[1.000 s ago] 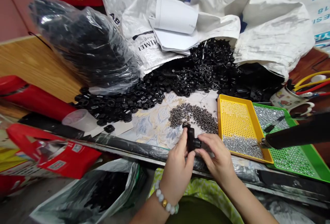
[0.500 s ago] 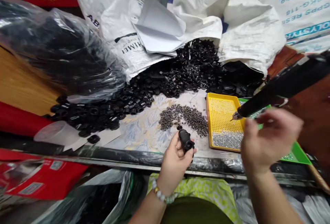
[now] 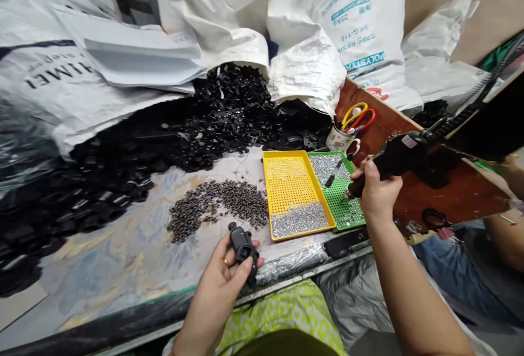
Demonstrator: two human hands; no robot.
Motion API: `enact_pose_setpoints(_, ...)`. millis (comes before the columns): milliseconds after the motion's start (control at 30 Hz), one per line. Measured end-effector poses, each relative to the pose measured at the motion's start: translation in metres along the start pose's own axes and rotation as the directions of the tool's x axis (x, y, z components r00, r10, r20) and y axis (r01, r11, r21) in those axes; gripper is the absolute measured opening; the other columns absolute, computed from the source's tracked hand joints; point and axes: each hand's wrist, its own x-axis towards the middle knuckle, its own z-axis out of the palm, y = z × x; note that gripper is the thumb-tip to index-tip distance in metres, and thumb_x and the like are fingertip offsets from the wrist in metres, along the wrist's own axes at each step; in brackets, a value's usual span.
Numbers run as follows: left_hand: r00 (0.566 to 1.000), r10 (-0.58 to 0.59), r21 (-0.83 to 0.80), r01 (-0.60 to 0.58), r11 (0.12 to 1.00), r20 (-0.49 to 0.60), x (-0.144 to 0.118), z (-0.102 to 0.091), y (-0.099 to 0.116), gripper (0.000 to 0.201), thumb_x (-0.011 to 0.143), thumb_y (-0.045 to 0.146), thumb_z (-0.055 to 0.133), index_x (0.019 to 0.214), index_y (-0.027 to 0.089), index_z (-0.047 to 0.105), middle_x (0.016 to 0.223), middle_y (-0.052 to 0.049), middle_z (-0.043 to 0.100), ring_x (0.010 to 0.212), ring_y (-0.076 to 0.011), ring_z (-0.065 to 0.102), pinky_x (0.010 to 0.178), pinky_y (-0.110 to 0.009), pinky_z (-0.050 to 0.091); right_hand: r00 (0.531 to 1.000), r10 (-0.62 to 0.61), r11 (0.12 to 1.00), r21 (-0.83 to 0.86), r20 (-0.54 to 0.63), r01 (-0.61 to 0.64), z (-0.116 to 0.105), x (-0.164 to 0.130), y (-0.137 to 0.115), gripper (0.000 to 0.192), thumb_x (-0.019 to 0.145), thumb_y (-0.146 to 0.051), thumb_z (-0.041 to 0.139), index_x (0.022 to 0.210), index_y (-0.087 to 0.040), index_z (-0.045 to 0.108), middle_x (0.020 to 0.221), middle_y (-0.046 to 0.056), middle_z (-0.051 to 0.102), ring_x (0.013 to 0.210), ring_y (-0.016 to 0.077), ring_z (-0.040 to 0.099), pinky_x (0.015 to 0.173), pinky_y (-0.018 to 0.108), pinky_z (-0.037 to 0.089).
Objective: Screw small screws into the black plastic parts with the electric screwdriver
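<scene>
Right hand (image 3: 374, 189) has left the black plastic part (image 3: 243, 245) & now grips the hanging electric screwdriver (image 3: 393, 162) over the green tray (image 3: 339, 203); left hand (image 3: 223, 285) alone holds the part, w/ table edge below.

Over the counter (image 3: 123, 247), the left hand (image 3: 219, 282) grips a small black plastic part (image 3: 242, 245) near the grey screw pile (image 3: 219, 208), while the right hand (image 3: 374, 189) clasps a black electric screwdriver (image 3: 403, 159) above the green tray (image 3: 341, 203) beside the yellow tray (image 3: 286, 181).
</scene>
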Motion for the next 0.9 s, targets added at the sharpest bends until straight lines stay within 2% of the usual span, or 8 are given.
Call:
enact_pose_setpoints(133,0.998,0.018,0.073,-0.013,0.997,-0.063,-0.001,0.004,0.001,0.059,0.07,0.042,0.066,0.119,0.023,0.039,0.109,-0.007,0.062,0.082,-0.0176,0.066,0.076,-0.025,0.048,1.0,-0.009,0.999,-0.032,-0.014,0.009,-0.011,0.003,0.012,0.026,0.073,-0.039,0.063,0.074,-0.014,0.056,0.056,-0.003,0.057,0.048,0.0105,0.055,0.056,0.028,0.046)
enact_pose_setpoints(267,0.991,0.028,0.074,-0.018,0.997,-0.132,-0.001,0.007,0.001,0.063,0.065,0.045,0.069,0.116,0.022,0.041,0.103,-0.008,0.065,0.077,-0.0206,0.067,0.073,-0.028,0.049,1.0,-0.028,0.998,-0.049,-0.009,0.027,-0.021,0.007,0.018,0.024,0.074,-0.038,0.062,0.075,-0.015,0.056,0.056,-0.003,0.057,0.048,0.0108,0.055,0.057,0.028,0.046)
enact_pose_setpoints(433,0.994,-0.034,0.071,0.042,0.997,-0.108,0.002,0.005,0.003,0.074,0.059,0.045,0.073,0.119,0.02,0.04,0.103,-0.009,0.066,0.08,-0.022,0.067,0.072,-0.027,0.05,0.999,-0.023,0.999,-0.028,-0.039,0.022,-0.029,0.009,0.026,0.021,0.074,-0.036,0.063,0.072,-0.016,0.056,0.055,-0.004,0.056,0.047,0.0102,0.053,0.057,0.028,0.045)
enact_pose_setpoints(667,0.994,-0.037,0.062,0.043,0.997,-0.105,0.001,0.006,0.003,0.071,0.06,0.043,0.073,0.119,0.02,0.04,0.104,-0.009,0.065,0.08,-0.0214,0.067,0.072,-0.026,0.05,1.0,-0.026,0.999,-0.026,0.0,0.026,-0.029,0.006,0.028,0.019,0.075,-0.033,0.063,0.073,-0.015,0.058,0.059,-0.003,0.057,0.047,0.0096,0.053,0.056,0.028,0.045)
enact_pose_setpoints(800,0.993,-0.009,0.037,0.014,0.999,-0.12,0.0,0.009,0.002,0.065,0.064,0.042,0.07,0.118,0.022,0.041,0.102,-0.008,0.065,0.078,-0.02,0.067,0.07,-0.026,0.049,0.998,-0.037,0.999,0.033,-0.043,0.038,-0.027,0.009,0.01,0.021,0.074,-0.031,0.063,0.087,-0.015,0.06,0.069,-0.002,0.058,0.047,0.0096,0.055,0.052,0.027,0.044)
enact_pose_setpoints(900,0.997,-0.025,0.027,0.027,0.999,-0.073,-0.002,0.01,0.005,0.063,0.067,0.039,0.069,0.119,0.02,0.039,0.103,-0.007,0.064,0.077,-0.0173,0.066,0.073,-0.026,0.048,0.998,-0.036,0.987,0.154,-0.054,0.044,-0.014,0.001,-0.024,0.02,0.075,-0.03,0.059,0.091,-0.018,0.06,0.077,-0.001,0.056,0.047,0.0087,0.053,0.046,0.025,0.041)
